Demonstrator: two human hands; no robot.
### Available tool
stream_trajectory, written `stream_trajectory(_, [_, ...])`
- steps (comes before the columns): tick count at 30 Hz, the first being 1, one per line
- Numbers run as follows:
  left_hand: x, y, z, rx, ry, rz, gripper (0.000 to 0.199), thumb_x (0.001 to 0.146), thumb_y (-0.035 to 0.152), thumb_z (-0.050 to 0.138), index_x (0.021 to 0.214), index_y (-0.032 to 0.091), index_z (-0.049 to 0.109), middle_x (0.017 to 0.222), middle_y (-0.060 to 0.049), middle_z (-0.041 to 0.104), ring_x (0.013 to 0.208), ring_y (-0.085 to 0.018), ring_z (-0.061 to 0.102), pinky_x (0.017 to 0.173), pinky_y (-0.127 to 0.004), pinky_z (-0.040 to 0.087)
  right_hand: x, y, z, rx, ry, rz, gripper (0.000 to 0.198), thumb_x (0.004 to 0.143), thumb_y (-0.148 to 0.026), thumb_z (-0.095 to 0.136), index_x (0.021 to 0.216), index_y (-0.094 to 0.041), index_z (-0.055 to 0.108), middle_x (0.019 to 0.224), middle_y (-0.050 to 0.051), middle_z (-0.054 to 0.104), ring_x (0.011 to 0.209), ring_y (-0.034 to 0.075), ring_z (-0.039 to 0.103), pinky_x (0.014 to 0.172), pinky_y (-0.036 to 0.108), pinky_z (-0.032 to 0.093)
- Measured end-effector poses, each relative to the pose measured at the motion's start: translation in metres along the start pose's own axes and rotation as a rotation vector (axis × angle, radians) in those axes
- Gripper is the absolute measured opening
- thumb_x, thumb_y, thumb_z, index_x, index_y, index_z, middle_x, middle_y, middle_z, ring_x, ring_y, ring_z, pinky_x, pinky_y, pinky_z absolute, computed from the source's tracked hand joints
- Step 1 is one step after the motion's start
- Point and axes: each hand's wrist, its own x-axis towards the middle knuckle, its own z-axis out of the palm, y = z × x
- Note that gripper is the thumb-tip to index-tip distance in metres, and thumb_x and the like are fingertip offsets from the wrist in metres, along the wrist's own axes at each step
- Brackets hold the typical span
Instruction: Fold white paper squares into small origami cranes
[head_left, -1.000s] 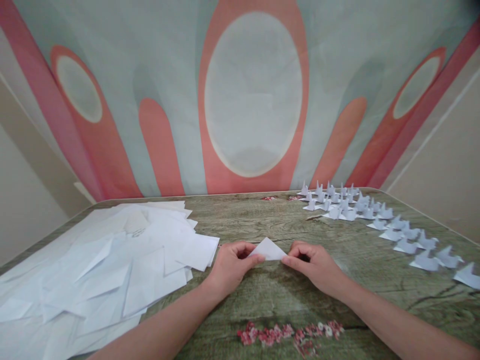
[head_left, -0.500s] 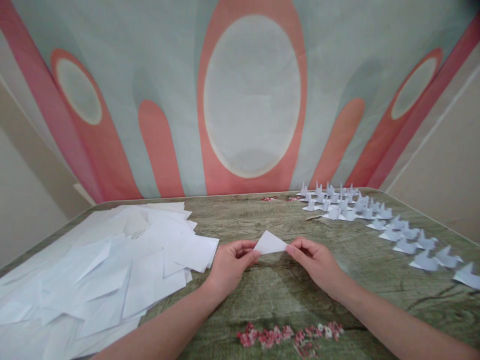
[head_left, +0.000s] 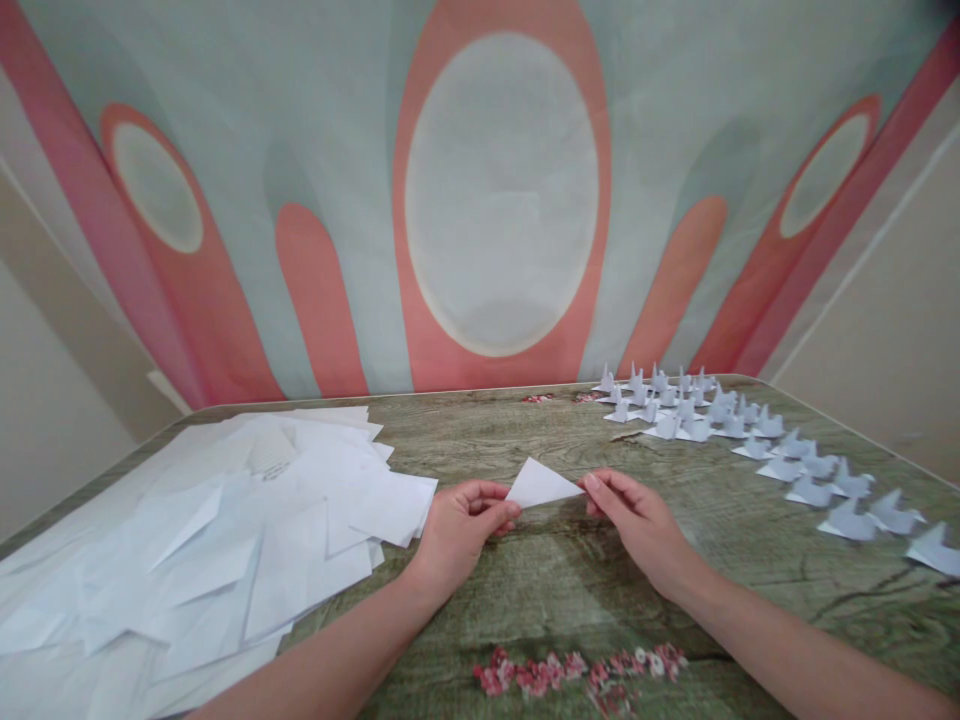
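Note:
A white sheet of paper folded into a triangle (head_left: 541,484) is held just above the table, its peak pointing up and away. My left hand (head_left: 466,525) pinches its left corner between thumb and fingers. At the right corner, the thumb and forefinger of my right hand (head_left: 634,515) are closed on the thin tip. The fingers hide both ends of the paper.
Loose white paper sheets (head_left: 217,540) lie in a wide, overlapping heap on the left of the wood-grain table (head_left: 555,590). Several folded paper cranes (head_left: 810,488) stand in rows along the right side. Behind the table hangs a patterned backdrop (head_left: 502,200).
My right hand has shifted slightly to the right and up, toward the paper's tip, and more of the right corner shows. My left hand has hardly moved.

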Motion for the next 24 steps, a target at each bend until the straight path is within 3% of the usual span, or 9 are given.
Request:
stream_trajectory(4, [0.001, -0.003, 0.000, -0.015, -0.027, -0.009, 0.031, 0.055, 0.034, 0.076, 0.074, 0.012, 0.065, 0.063, -0.003, 0.068, 0.054, -0.012, 0.060, 0.054, -0.023, 0.049, -0.001, -0.002, 0.000, 0.092, -0.003, -0.001, 0.029, 0.084, -0.044, 0.048, 0.093, -0.018, 0.056, 0.074, 0.001, 0.056, 0.069, 0.014, 0.053, 0.066, 0.025, 0.042])
stream_trajectory(8, [0.001, -0.005, 0.000, -0.017, -0.066, -0.014, 0.026, 0.058, 0.030, 0.075, 0.075, 0.012, 0.065, 0.063, -0.001, 0.067, 0.054, -0.011, 0.059, 0.056, -0.021, 0.048, -0.004, -0.003, 0.001, 0.098, -0.074, -0.073, 0.021, 0.081, -0.039, 0.055, 0.085, -0.018, 0.054, 0.074, 0.000, 0.052, 0.068, 0.013, 0.050, 0.062, 0.023, 0.042])
stream_trajectory(17, [0.001, -0.007, -0.002, 0.028, -0.082, 0.034, 0.026, 0.060, 0.032, 0.073, 0.073, 0.012, 0.065, 0.056, 0.000, 0.064, 0.049, -0.010, 0.055, 0.050, -0.019, 0.043, -0.005, 0.001, 0.003, -0.058, -0.126, -0.161, 0.017, 0.079, -0.033, 0.056, 0.087, -0.018, 0.056, 0.085, 0.003, 0.055, 0.076, 0.016, 0.053, 0.065, 0.025, 0.043])
stream_trajectory(24, [-0.001, -0.005, -0.001, 0.016, -0.079, 0.027, 0.030, 0.062, 0.037, 0.071, 0.076, 0.012, 0.064, 0.060, -0.003, 0.067, 0.050, -0.012, 0.059, 0.051, -0.022, 0.047, -0.007, -0.011, 0.003, -0.182, -0.166, -0.252, 0.012, 0.080, -0.028, 0.054, 0.081, -0.018, 0.060, 0.081, 0.003, 0.056, 0.076, 0.016, 0.054, 0.067, 0.026, 0.042])
